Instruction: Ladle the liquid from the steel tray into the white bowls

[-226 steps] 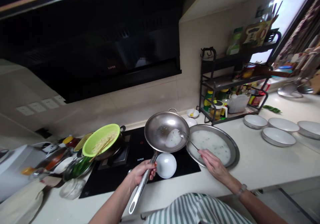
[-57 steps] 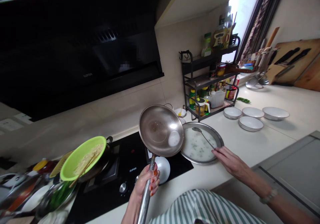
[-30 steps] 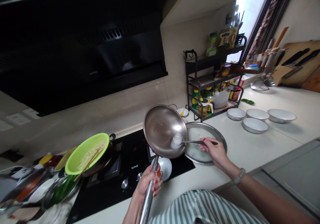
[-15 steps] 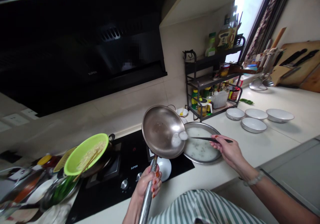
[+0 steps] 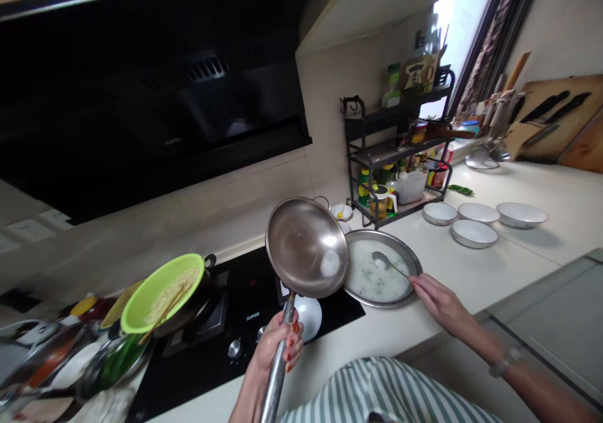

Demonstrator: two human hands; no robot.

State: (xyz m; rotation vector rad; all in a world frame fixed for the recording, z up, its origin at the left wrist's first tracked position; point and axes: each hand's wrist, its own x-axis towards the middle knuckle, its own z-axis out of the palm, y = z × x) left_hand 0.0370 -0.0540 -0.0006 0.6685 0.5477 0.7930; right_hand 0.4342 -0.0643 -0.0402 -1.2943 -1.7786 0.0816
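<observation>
My left hand [image 5: 279, 342] is wrapped round the long metal handle of a steel wok [image 5: 301, 237], which tilts to the right above the cooktop. A small pool of whitish liquid lies low on the wok's right side. My right hand [image 5: 440, 302] grips a metal spoon [image 5: 390, 263] by the end of its handle. The spoon's bowl is over a wide metal basin [image 5: 414, 258] of milky liquid with small dark bits in it; whether it touches the liquid, I cannot tell. A white bowl [image 5: 311, 318] sits under the wok, partly hidden by it.
The black cooktop [image 5: 245, 332] carries a dark pot with a green colander [image 5: 136, 300] of noodles and chopsticks on top. Several white bowls [image 5: 475, 233] stand on the right counter. A black spice rack [image 5: 391, 153] is behind the basin. Greens and containers crowd the left.
The wok went from nearly level to tilted, and its pool of liquid shrank. The spoon moved from the wok's right edge back over the basin. My left hand keeps its grip.
</observation>
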